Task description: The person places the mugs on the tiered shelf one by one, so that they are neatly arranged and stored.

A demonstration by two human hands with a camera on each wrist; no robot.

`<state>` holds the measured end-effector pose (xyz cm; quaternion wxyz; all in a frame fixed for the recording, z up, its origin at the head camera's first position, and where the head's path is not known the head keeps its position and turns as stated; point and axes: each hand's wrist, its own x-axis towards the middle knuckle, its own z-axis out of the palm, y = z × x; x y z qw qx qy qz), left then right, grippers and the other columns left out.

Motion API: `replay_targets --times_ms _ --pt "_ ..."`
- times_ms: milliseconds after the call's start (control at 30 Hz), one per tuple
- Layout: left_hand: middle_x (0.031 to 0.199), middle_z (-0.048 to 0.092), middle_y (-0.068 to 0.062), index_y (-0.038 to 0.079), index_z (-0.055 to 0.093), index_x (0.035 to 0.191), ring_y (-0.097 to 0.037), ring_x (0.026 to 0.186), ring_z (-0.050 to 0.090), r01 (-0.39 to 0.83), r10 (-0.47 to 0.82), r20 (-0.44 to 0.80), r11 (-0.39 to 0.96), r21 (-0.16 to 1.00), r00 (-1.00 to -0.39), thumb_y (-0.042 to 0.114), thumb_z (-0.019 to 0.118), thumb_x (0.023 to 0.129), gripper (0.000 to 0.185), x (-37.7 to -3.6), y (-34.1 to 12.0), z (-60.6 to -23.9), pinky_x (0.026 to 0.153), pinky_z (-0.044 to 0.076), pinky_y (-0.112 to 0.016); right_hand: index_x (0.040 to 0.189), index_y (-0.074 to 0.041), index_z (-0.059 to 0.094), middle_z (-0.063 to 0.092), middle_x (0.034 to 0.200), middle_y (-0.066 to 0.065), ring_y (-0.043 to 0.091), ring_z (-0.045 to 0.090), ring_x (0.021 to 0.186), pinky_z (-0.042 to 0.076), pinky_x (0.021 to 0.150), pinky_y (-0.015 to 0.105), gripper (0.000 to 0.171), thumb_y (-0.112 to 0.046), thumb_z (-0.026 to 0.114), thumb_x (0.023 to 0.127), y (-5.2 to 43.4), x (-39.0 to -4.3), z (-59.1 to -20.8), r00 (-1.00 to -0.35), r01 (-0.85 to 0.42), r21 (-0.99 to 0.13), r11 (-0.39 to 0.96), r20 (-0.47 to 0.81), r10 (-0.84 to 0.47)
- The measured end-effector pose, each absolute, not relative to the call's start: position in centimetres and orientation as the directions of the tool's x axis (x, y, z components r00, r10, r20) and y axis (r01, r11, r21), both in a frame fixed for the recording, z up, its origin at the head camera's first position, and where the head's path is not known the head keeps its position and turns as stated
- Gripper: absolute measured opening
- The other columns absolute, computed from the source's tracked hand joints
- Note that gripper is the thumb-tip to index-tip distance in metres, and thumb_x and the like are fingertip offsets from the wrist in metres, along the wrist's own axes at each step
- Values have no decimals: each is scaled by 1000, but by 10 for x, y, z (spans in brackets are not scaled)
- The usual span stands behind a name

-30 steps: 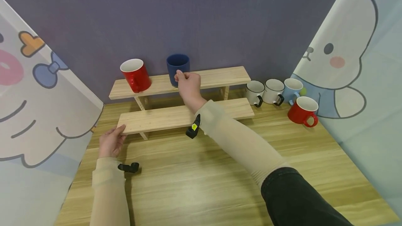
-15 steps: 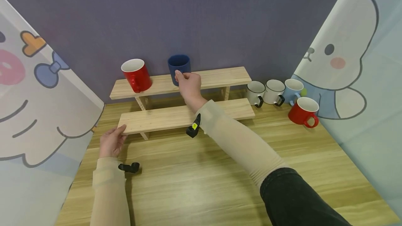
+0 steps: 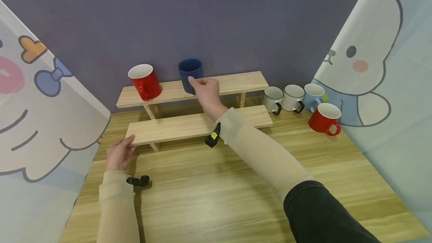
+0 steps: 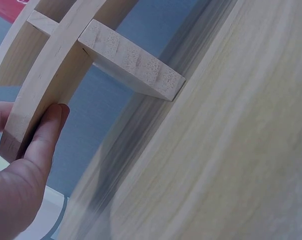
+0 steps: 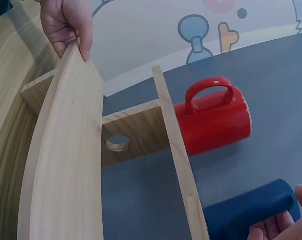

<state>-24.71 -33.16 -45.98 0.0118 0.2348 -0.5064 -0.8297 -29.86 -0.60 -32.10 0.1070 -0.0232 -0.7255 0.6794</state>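
A blue mug stands on the upper board of a two-tier wooden shelf. My right hand is at its near right side, thumb and fingers pinching where the handle would be; the handle itself is hidden. In the right wrist view the fingertips overlap the blue mug. My left hand pinches the left end of the lower board, thumb on top. The left wrist view shows fingers beneath that board. Left of the blue mug, a red mug sits on the upper board, handle toward me.
Right of the shelf on the table stand two white mugs with black handles, a light blue mug and another red mug. A grey-purple wall rises behind, with printed panels on both sides.
My right hand has shifted slightly to the right beside the blue mug. The mug stays in about the same spot on the shelf. My left hand keeps its hold on the board.
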Motion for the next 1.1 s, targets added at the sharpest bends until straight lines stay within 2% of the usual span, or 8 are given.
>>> replay_targets --times_ms 200,433,667,800,900,933,1100 --pt "84 69 -9 -1 51 124 -14 62 66 -218 -260 -389 -507 834 -884 5 77 92 42 -248 -332 -463 56 57 -21 100 -9 78 69 106 -1 18 61 96 50 78 34 26 -35 74 97 18 -291 -324 -976 -134 -989 62 142 167" --pt "84 68 -8 0 51 123 -14 61 65 -222 -251 -387 -504 835 -887 6 78 92 41 -248 -334 -463 56 57 -21 116 -7 74 67 114 2 19 61 107 52 91 37 29 -30 74 98 52 -280 -326 -982 -135 -988 72 143 121" --pt "82 68 -8 3 66 102 -14 57 63 -225 -246 -392 -510 830 -886 6 80 90 18 -248 -334 -463 54 56 -22 123 -2 70 66 119 6 21 61 110 50 92 35 36 -26 75 97 91 -266 -327 -981 -154 -986 66 161 106" --pt "83 68 -8 3 62 106 -14 61 64 -224 -252 -392 -509 831 -885 6 80 90 24 -249 -333 -463 55 57 -22 124 -2 69 67 119 9 24 61 110 50 86 33 37 -27 75 97 118 -254 -326 -981 -154 -985 83 162 110" --pt "85 67 -8 2 59 110 -15 65 65 -220 -251 -390 -514 829 -886 5 79 90 28 -249 -333 -462 58 57 -22 127 1 67 66 120 11 28 60 112 49 91 35 41 -27 74 98 143 -245 -329 -974 -186 -977 103 197 109" --pt "86 67 -8 2 60 109 -15 66 66 -217 -250 -388 -516 829 -887 4 79 91 27 -249 -333 -462 58 57 -22 127 0 67 66 121 11 26 60 112 49 94 35 41 -28 74 98 151 -242 -331 -971 -195 -973 120 209 115" --pt "83 68 -9 3 69 94 -16 65 66 -200 -254 -381 -532 823 -889 2 78 91 9 -249 -333 -464 56 57 -22 129 2 65 67 121 8 21 59 112 49 94 30 47 -31 74 97 189 -226 -339 -957 -200 -960 193 234 171"
